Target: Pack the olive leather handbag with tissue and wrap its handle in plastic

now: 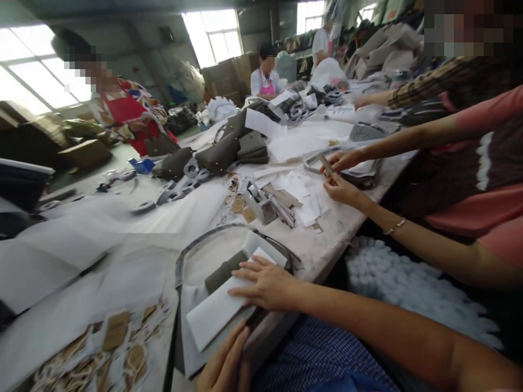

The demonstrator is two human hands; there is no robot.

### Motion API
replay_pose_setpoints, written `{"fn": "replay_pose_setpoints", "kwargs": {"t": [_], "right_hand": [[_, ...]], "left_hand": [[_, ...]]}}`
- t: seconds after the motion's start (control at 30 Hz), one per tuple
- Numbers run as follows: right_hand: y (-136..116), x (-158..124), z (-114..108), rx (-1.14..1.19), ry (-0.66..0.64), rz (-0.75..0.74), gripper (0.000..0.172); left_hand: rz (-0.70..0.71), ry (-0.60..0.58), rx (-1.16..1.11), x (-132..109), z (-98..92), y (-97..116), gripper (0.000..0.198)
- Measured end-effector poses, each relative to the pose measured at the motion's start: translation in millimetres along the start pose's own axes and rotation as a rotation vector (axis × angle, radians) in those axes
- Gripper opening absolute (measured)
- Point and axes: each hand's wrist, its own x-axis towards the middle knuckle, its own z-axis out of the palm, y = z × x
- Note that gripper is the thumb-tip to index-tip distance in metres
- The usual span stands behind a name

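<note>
At the lower centre of the frame, the right hand lies flat and open, fingers spread, on a white folded sheet. The left hand, at the bottom edge, is also open, its fingers straight and together, with the tips at the sheet's near edge; whether they touch it cannot be told. The two hands are apart and neither grips anything. The sheet rests across a grey bag lying on its side on the pale worktable, with an olive-grey flap just above the sheet. Brown paper tags are scattered at the lower left. Up the table, centre frame, stand a small open box with loose white slips beside it, and farther up lie finished grey handbags. At the right, a co-worker's hands in a pink top pinch a narrow strip. Other workers stand by the bright windows at the top.
</note>
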Motion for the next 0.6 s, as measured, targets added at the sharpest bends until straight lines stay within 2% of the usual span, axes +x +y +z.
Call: {"fn": "replay_pose_setpoints", "kwargs": {"t": [0.03, 0.1, 0.2, 0.3, 0.37, 0.4, 0.43, 0.5, 0.53, 0.6], "right_hand": [[0.3, 0.1, 0.4, 0.000, 0.004, -0.003, 0.040], [-0.5, 1.3, 0.1, -0.028, 0.008, -0.016, 0.040], [0.3, 1.2, -0.8, -0.110, 0.007, -0.048, 0.038], [0.8, -19.1, -3.6, -0.117, 0.052, -0.150, 0.033], [-2.2, -52.8, -6.1, -0.025, 0.166, -0.161, 0.032], [-3.8, -75.6, -7.1, 0.034, 0.251, -0.095, 0.032], [-4.4, -101.5, -7.8, 0.087, 0.360, 0.047, 0.031], [-1.3, -156.9, -7.7, 0.119, 0.559, 0.482, 0.029], [2.6, -183.5, -6.7, 0.095, 0.615, 0.707, 0.027], [12.9, -228.2, -1.8, 0.010, 0.502, 1.024, 0.027]], "left_hand": [[0.003, 0.040, 0.015, 9.0, 0.1, 3.8, 0.062], [-0.080, 0.067, 0.049, 30.7, 7.0, 7.7, 0.057], [-0.243, -0.032, 0.070, 51.8, 30.9, 1.1, 0.062], [-0.181, -0.125, 0.100, 48.6, 53.7, -11.5, 0.065], [-0.130, -0.151, 0.111, 41.6, 59.0, -15.5, 0.065], [-0.119, -0.156, 0.117, 39.1, 59.1, -15.2, 0.065], [-0.112, -0.158, 0.123, 37.9, 58.4, -13.6, 0.065], [-0.097, -0.160, 0.135, 38.7, 56.6, -8.1, 0.066], [-0.095, -0.157, 0.141, 40.1, 56.3, -5.1, 0.066], [-0.107, -0.154, 0.160, 42.8, 56.8, 0.0, 0.066]]}}
